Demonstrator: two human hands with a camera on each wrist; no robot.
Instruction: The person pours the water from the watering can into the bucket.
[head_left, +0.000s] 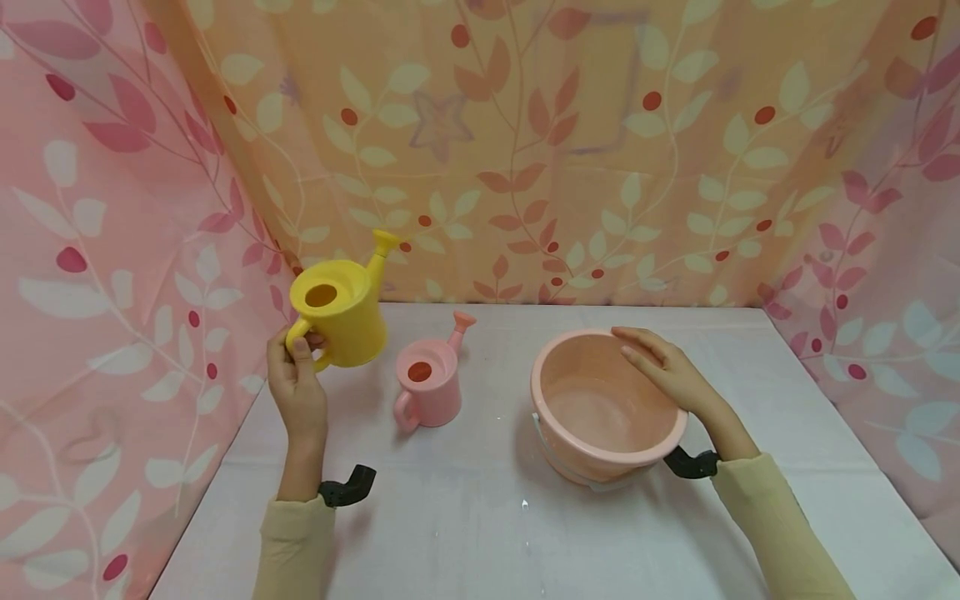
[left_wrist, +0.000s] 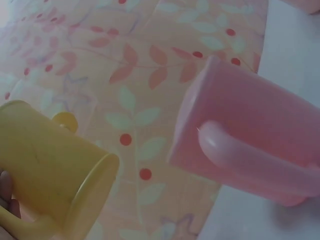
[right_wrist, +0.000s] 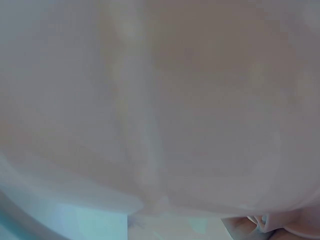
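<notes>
On the left, my left hand (head_left: 298, 387) grips the handle of a yellow watering can (head_left: 358, 327), its spout pointing up to the back right. The can is raised, and its base shows in the left wrist view, with a few fingertips (left_wrist: 6, 186) by the handle. Right of it a pink watering can (head_left: 438, 392) stands upright on the table. My right hand (head_left: 666, 368) rests on the right rim of a pale pink bucket (head_left: 551, 425), fingers fairly straight over the edge. The bucket's blurred wall (right_wrist: 210, 125) fills most of the right wrist view.
A white-covered table (head_left: 465, 517) carries everything, with a few small wet-looking spots near the front. Leaf-patterned cloth (head_left: 517, 150) hangs behind it, and pink cloth (head_left: 112, 292) closes the left side. A thin white bucket handle (head_left: 555, 454) hangs down along the bucket's front.
</notes>
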